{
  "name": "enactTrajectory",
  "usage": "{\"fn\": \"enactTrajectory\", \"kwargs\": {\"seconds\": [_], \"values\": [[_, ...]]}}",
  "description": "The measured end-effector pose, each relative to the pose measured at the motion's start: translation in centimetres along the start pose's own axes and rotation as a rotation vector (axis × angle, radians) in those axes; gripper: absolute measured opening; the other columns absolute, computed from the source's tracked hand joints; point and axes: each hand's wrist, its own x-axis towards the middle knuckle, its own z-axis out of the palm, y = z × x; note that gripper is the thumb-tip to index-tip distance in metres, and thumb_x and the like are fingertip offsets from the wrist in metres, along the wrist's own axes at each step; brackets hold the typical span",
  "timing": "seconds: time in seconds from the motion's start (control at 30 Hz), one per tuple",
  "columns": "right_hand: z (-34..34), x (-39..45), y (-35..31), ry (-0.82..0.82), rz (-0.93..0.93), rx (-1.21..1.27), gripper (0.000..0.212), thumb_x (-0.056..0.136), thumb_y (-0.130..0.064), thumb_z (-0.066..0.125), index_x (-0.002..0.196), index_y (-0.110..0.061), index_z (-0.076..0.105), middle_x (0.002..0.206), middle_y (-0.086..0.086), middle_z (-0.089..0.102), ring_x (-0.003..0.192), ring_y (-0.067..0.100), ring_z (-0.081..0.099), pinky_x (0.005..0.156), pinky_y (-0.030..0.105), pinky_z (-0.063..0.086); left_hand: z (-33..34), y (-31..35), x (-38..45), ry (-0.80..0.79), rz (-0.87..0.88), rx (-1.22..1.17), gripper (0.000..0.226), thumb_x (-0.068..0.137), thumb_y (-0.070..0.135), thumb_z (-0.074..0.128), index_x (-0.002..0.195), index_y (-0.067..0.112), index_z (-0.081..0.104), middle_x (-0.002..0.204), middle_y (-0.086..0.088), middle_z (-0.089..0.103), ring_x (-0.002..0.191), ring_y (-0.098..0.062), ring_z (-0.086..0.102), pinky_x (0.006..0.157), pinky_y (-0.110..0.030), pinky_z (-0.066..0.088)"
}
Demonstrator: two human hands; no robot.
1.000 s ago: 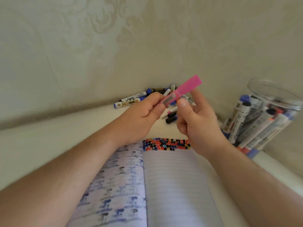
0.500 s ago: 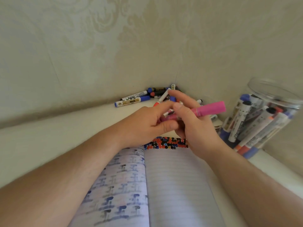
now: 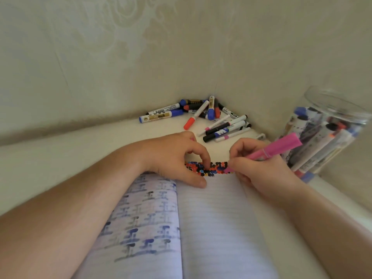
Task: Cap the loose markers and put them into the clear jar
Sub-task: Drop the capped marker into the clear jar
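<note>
Right hand (image 3: 261, 170) holds pink marker (image 3: 275, 150) tip on open notebook (image 3: 211, 218).

Both forearms reach forward; the left hand (image 3: 177, 158) rests with fingers curled, the right hand (image 3: 259, 168) grips something.

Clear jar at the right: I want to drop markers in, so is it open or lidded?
Open: the clear glass jar shows a bare rim, no lid.
</note>
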Motion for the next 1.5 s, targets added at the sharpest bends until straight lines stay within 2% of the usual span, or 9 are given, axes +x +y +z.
{"fn": "enactTrajectory", "kwargs": {"seconds": [0.1, 0.17, 0.33, 0.47, 0.7, 0.97, 1.17, 1.37, 1.5], "values": [[0.18, 0.44, 0.6, 0.036, 0.066, -0.034, 0.026, 0.085, 0.001, 0.072, 0.066, -0.011, 0.059, 0.051, 0.004, 0.056, 0.044, 0.014, 0.045, 0.043, 0.021, 0.036, 0.13, -0.18, 0.11, -0.001, 0.003, 0.02, 0.044, 0.071, 0.07, 0.081, 0.11, 0.059, 0.064, 0.113, 0.019, 0.044, 0.103, 0.003, 0.047, 0.087, -0.027, 0.044], [0.44, 0.65, 0.9, 0.071, 0.09, -0.104, 0.032, 0.085, -0.004, 0.074, 0.06, -0.017, 0.059, 0.053, 0.008, 0.06, 0.046, 0.018, 0.05, 0.044, 0.024, 0.04, 0.19, -0.26, 0.12, -0.002, 0.003, 0.026, 0.045, 0.07, 0.07, 0.081, 0.11, 0.059, 0.064, 0.113, 0.02, 0.045, 0.102, 0.005, 0.046, 0.086, -0.026, 0.044], [0.49, 0.49, 0.84, 0.08, 0.116, -0.152, 0.024, 0.084, -0.012, 0.079, 0.063, -0.014, 0.066, 0.062, 0.018, 0.067, 0.051, 0.023, 0.058, 0.05, 0.033, 0.05, 0.23, -0.08, 0.23, -0.002, 0.007, 0.03, 0.045, 0.07, 0.069, 0.081, 0.11, 0.059, 0.063, 0.112, 0.021, 0.045, 0.102, 0.005, 0.047, 0.086, -0.026, 0.043], [0.61, 0.57, 0.68, 0.091, 0.111, -0.187, 0.015, 0.082, -0.017, 0.08, 0.072, -0.015, 0.068, 0.062, 0.014, 0.066, 0.052, 0.018, 0.056, 0.05, 0.032, 0.048, 0.2, -0.11, 0.21, -0.011, 0.007, 0.042, 0.044, 0.072, 0.069, 0.081, 0.11, 0.06, 0.062, 0.11, 0.022, 0.045, 0.1, 0.005, 0.047, 0.083, -0.026, 0.041], [0.7, 0.65, 0.87, 0.124, 0.128, -0.207, 0.025, 0.082, -0.017, 0.082, 0.067, -0.013, 0.062, 0.066, 0.021, 0.07, 0.05, 0.026, 0.06, 0.053, 0.037, 0.053, 0.23, -0.19, 0.29, -0.022, 0.008, 0.036, 0.044, 0.072, 0.069, 0.08, 0.111, 0.06, 0.061, 0.111, 0.022, 0.045, 0.102, 0.003, 0.047, 0.084, -0.027, 0.041], [1.0, 0.61, 0.7, 0.144, 0.122, -0.277, 0.027, 0.08, -0.012, 0.08, 0.071, -0.003, 0.057, 0.062, 0.025, 0.06, 0.047, 0.021, 0.055, 0.048, 0.033, 0.048, 0.25, -0.25, 0.38, -0.016, 0.006, 0.046, 0.044, 0.071, 0.07, 0.08, 0.11, 0.061, 0.061, 0.109, 0.023, 0.044, 0.1, 0.004, 0.046, 0.082, -0.026, 0.041], [0.88, 0.58, 0.84, 0.147, 0.132, -0.22, 0.028, 0.082, -0.01, 0.079, 0.067, -0.007, 0.056, 0.058, 0.021, 0.061, 0.046, 0.023, 0.054, 0.047, 0.033, 0.046, 0.22, -0.26, 0.45, -0.026, 0.002, 0.052, 0.045, 0.071, 0.071, 0.08, 0.111, 0.061, 0.06, 0.109, 0.023, 0.045, 0.1, 0.004, 0.046, 0.083, -0.027, 0.041], [1.04, 0.81, 1.06, 0.149, 0.11, -0.272, 0.029, 0.078, -0.01, 0.079, 0.067, -0.004, 0.052, 0.057, 0.011, 0.05, 0.05, 0.021, 0.049, 0.05, 0.036, 0.044, 0.21, -0.19, 0.39, -0.021, 0.003, 0.05, 0.045, 0.072, 0.07, 0.08, 0.111, 0.06, 0.061, 0.109, 0.021, 0.045, 0.099, 0.004, 0.047, 0.081, -0.027, 0.04], [0.94, 0.67, 0.91, 0.152, 0.126, -0.236, 0.028, 0.082, -0.011, 0.079, 0.068, -0.006, 0.055, 0.062, 0.024, 0.059, 0.049, 0.022, 0.054, 0.05, 0.036, 0.048, 0.21, -0.09, 0.33, -0.026, -0.001, 0.049, 0.045, 0.072, 0.07, 0.08, 0.111, 0.06, 0.06, 0.11, 0.022, 0.045, 0.101, 0.003, 0.047, 0.083, -0.027, 0.042]]}}
